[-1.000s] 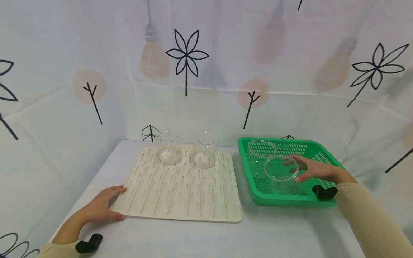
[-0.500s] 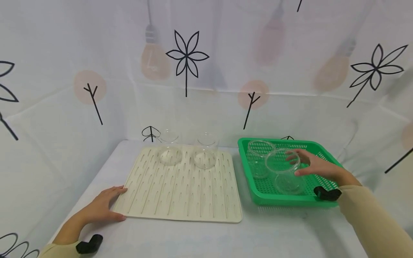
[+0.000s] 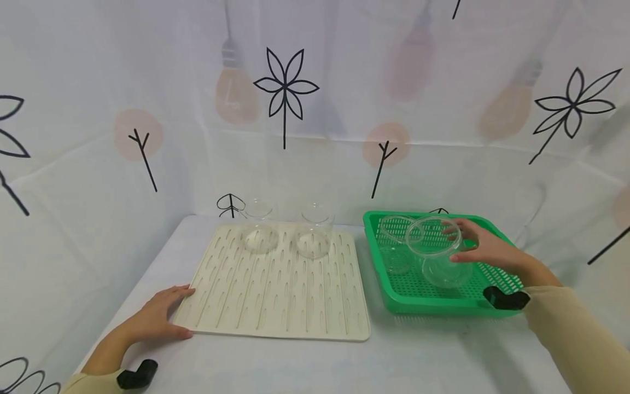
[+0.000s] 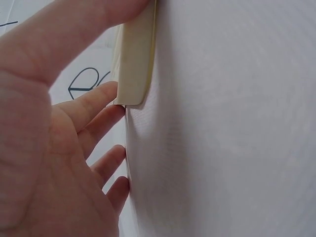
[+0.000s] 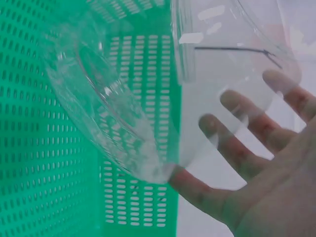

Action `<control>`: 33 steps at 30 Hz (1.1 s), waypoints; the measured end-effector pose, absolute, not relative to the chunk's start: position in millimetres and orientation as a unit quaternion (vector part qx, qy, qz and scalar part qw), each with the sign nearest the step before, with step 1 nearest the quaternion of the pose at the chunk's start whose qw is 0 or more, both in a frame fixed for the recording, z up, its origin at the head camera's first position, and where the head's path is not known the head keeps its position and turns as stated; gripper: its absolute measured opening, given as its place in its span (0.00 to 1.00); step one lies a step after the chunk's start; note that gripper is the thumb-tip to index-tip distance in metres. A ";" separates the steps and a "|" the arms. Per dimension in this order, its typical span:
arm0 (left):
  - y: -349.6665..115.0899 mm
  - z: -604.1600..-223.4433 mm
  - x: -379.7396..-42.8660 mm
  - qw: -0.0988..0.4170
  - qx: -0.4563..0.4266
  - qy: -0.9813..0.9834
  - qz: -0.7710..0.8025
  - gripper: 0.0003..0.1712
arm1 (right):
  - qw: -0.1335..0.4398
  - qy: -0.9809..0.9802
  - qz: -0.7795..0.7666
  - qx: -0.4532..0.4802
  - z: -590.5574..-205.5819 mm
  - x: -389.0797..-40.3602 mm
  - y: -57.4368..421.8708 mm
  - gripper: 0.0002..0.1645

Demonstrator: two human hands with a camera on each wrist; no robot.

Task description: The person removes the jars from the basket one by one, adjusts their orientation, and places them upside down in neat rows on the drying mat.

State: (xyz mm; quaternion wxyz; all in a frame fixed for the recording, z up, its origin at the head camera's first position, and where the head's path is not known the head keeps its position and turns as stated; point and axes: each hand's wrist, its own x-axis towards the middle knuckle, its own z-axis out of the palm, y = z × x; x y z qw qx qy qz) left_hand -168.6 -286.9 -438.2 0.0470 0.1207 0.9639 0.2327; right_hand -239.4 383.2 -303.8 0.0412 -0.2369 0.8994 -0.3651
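Note:
My right hand (image 3: 489, 249) grips a clear wide-mouthed container (image 3: 440, 265) by its right side, over the green basket (image 3: 443, 307). In the right wrist view, fingers and thumb bear on the clear wall. Behind it to the left, another clear container (image 3: 395, 258) stands in the basket. My left hand (image 3: 155, 314) touches the left edge of the cream ridged mat (image 3: 280, 295), thumb and fingers spread along it. In the left wrist view, fingertips meet the mat's corner (image 4: 136, 74). Two clear containers (image 3: 259, 230) stand side by side at the mat's back.
The basket sits to the right of the mat on a white cloth-covered table (image 3: 275, 366). A patterned curtain (image 3: 315, 169) hangs behind the table and along its sides.
The right hand has raised the clear container a little inside the basket, and its rim has moved up and slightly right. The left hand has stayed at the mat's edge.

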 end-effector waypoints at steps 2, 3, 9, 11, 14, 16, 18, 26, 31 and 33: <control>-286.8 -438.4 -169.1 0.048 0.119 0.964 0.232 0.57 | 0.030 0.905 -0.358 -0.228 -301.6 -237.7 380.1 0.44; -286.9 -438.3 -169.3 0.048 0.119 0.964 0.232 0.57 | 0.025 0.908 -0.354 -0.223 -300.3 -236.8 378.6 0.44; -287.7 -438.9 -166.8 0.044 0.122 0.963 0.236 0.57 | -0.017 0.924 -0.324 -0.201 -294.6 -232.2 369.5 0.47; -287.5 -439.3 -166.9 0.043 0.124 0.963 0.235 0.57 | -0.034 0.927 -0.316 -0.199 -292.5 -230.8 366.4 0.48; -287.1 -439.9 -167.9 0.041 0.126 0.964 0.231 0.57 | -0.053 0.928 -0.312 -0.194 -289.6 -227.7 361.4 0.52; -286.7 -440.2 -168.7 0.041 0.122 0.964 0.231 0.57 | -0.068 0.928 -0.309 -0.194 -288.3 -226.2 357.3 0.53; -286.8 -440.1 -169.2 0.040 0.122 0.965 0.228 0.57 | -0.082 0.931 -0.298 -0.194 -287.5 -225.3 353.1 0.54; -285.9 -439.6 -170.9 0.035 0.132 0.963 0.233 0.57 | -0.146 0.935 -0.253 -0.203 -281.8 -222.4 335.7 0.53; -286.1 -438.8 -170.0 0.039 0.130 0.963 0.235 0.57 | -0.174 0.930 -0.240 -0.218 -281.7 -222.2 326.8 0.52; -286.3 -437.3 -169.2 0.042 0.128 0.963 0.232 0.57 | -0.178 0.929 -0.235 -0.224 -282.5 -222.1 323.5 0.52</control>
